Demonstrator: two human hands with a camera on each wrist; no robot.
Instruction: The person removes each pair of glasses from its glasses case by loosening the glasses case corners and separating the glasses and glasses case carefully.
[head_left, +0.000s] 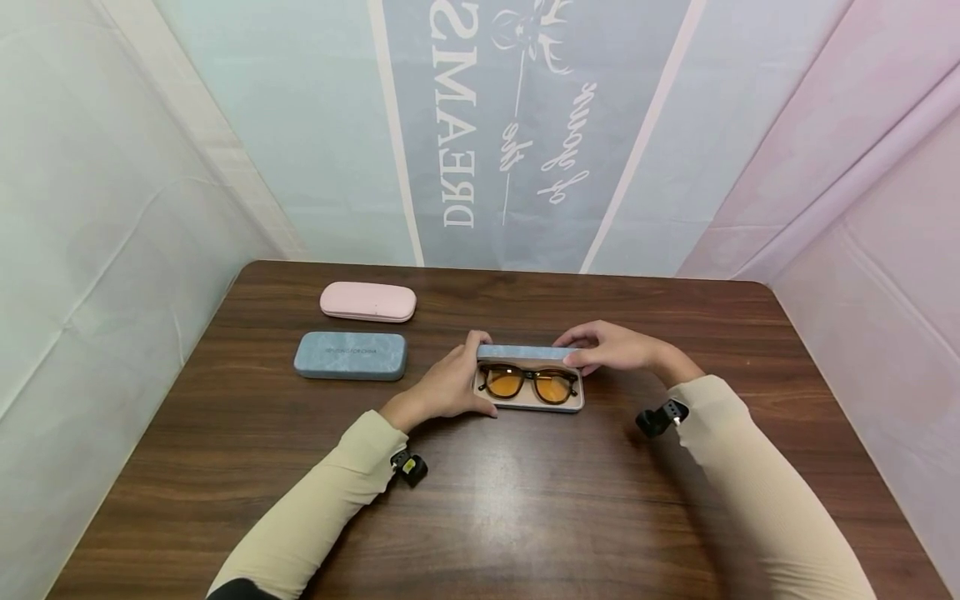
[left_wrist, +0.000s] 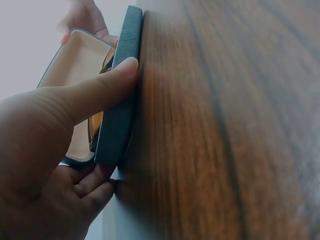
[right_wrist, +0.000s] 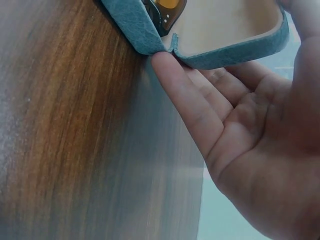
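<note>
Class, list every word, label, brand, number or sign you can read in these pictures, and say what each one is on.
"DREAMS": on the backdrop, running sideways.
"the": in script on the backdrop.
Another script line on the backdrop: not clear enough to read surely.
Closed blue case: lettering on the lid, too small to read.
Pink case, open case and glasses: no readable text.

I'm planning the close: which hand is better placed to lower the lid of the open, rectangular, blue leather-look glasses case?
Right hand, probably: its thumb meets the raised lid, fingers behind it; the left hand has its thumb on the base.
</note>
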